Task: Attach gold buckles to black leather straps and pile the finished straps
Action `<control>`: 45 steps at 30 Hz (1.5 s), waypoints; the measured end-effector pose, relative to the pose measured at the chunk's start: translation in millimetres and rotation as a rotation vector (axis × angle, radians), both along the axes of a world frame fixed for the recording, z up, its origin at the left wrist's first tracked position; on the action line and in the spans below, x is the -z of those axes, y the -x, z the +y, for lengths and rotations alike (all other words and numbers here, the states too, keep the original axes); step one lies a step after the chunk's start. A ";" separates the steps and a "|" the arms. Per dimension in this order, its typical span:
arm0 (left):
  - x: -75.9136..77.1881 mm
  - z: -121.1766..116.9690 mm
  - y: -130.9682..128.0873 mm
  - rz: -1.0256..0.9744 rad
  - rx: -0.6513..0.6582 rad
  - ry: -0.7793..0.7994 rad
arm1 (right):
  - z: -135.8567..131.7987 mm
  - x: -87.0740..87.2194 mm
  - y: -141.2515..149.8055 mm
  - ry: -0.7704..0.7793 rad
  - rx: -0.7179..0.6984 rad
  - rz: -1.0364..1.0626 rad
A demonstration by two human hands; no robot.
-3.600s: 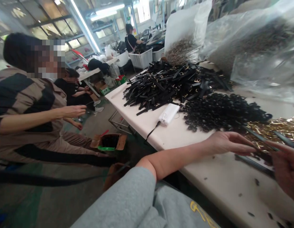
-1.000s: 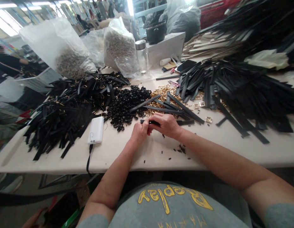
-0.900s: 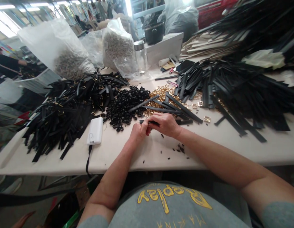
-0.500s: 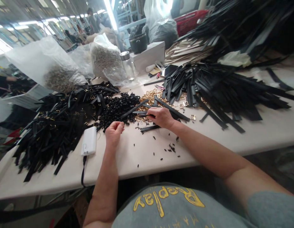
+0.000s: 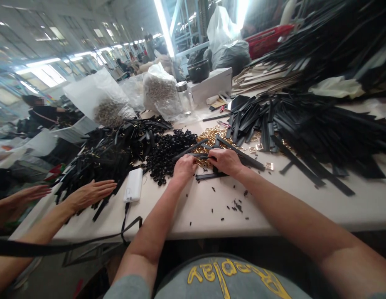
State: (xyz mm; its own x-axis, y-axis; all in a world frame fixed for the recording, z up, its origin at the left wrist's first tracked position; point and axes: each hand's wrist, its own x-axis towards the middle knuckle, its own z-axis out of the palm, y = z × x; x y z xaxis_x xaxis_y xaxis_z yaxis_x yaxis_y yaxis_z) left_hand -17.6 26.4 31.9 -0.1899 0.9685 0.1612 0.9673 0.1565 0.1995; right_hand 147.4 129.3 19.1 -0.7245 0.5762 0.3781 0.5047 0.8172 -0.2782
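Note:
My left hand [image 5: 184, 168] is closed, its fingertips at the left end of a narrow black strap [image 5: 200, 156]. On the strap's other end my right hand [image 5: 225, 161] is closed too, knuckles up. Small gold buckles [image 5: 214, 135] lie in a pile just beyond both hands, with a few loose black straps [image 5: 241, 154] across them. Left of that pile is a heap of small black loops [image 5: 168, 151]. Another short black strap [image 5: 210, 176] rests on the table under my right hand. My fingers hide the strap's ends.
A co-worker's hands [image 5: 94, 193] reach in from the left over finished-looking buckled straps [image 5: 105, 151]. A white power bank [image 5: 133, 185] with a cable lies near them. Black strips [image 5: 330, 128] are heaped at right. A glass jar [image 5: 184, 97] and bags stand behind; black bits [image 5: 236, 206] dot the front.
My left hand has moved right and forward to the strap at my right hand. A co-worker's hands have come into view at the left. The camera view has shifted left.

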 end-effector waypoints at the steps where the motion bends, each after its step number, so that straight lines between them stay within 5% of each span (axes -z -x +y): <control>1: -0.3 0.2 -0.5 0.015 -0.011 0.007 | -0.4 -0.4 0.3 0.001 -0.002 -0.002; 12: -9.6 0.4 7.9 -0.062 -0.075 0.037 | 11.2 13.2 0.3 -0.085 -0.058 0.063; 18: 6.7 -19.5 6.9 -0.865 -0.153 -0.362 | 9.4 16.5 0.1 -0.142 -0.118 0.170; 28: 14.6 -22.6 8.2 -1.594 -0.320 -0.433 | -17.2 7.8 1.4 -0.060 -0.216 0.220; 45: 13.2 -16.7 9.8 -1.700 -0.359 -0.482 | -29.3 5.1 7.7 0.014 -0.267 0.186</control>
State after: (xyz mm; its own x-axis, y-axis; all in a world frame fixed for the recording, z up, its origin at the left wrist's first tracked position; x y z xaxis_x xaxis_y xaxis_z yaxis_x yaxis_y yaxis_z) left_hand -27.4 9.6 18.7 -0.5985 0.7788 -0.1877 -0.3865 -0.0755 0.9192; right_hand 139.7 100.0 14.0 -0.7703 0.3812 0.5113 0.2125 0.9093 -0.3577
